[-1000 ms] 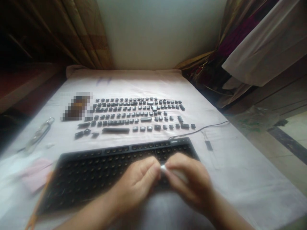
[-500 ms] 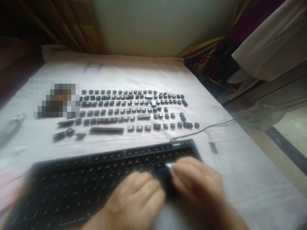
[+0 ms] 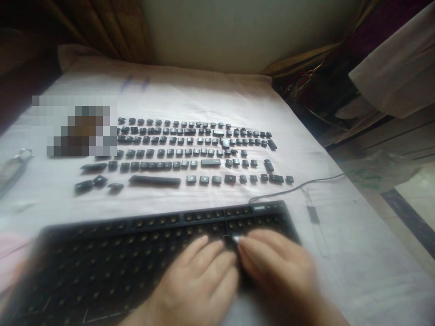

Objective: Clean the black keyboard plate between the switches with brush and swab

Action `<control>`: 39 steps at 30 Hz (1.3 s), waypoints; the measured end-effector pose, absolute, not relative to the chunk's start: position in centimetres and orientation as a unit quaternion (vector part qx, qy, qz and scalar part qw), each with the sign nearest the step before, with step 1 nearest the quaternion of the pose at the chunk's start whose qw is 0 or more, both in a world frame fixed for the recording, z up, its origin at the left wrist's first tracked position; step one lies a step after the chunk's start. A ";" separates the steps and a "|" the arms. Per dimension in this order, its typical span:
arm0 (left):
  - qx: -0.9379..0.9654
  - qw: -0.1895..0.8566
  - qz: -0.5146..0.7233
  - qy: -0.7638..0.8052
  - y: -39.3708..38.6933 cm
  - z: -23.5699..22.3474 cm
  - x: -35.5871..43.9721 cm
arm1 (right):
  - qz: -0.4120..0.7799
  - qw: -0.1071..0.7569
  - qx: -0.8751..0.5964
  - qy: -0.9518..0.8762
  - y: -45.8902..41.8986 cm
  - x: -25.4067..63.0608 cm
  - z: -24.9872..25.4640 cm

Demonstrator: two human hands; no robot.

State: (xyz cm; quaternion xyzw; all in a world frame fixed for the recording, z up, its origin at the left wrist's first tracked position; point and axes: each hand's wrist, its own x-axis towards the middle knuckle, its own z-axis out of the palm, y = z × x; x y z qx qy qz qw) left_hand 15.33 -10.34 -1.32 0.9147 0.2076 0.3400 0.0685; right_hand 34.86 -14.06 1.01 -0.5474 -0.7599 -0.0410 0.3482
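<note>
A black keyboard (image 3: 112, 253) with its keycaps removed lies in front of me on a white cloth (image 3: 204, 99). My left hand (image 3: 200, 280) rests on the keyboard's right part, fingers stretched forward and close together. My right hand (image 3: 275, 267) sits beside it, fingers pinched on a small white thing (image 3: 237, 238) pressed against the keyboard. The removed keycaps (image 3: 190, 151) lie in rows beyond the keyboard, with the long space bar (image 3: 154, 180) in the front row.
The keyboard's cable (image 3: 299, 185) runs off to the right. A metal tool with a ring (image 3: 13, 165) lies at the left edge, something pink (image 3: 10, 246) below it. Curtains and draped fabric (image 3: 390, 68) stand at the back and right. A blurred patch (image 3: 79, 131) is at left.
Both hands moved from holding the white thing together above the keyboard to lying on it, the right hand pressing the white thing down. The view shifted, so the keyboard appears further left.
</note>
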 end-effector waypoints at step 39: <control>0.921 0.144 0.239 0.272 -10.0 0.1 14.6 | 0.021 0.349 -0.567 -0.746 -13.7 35.6 2.1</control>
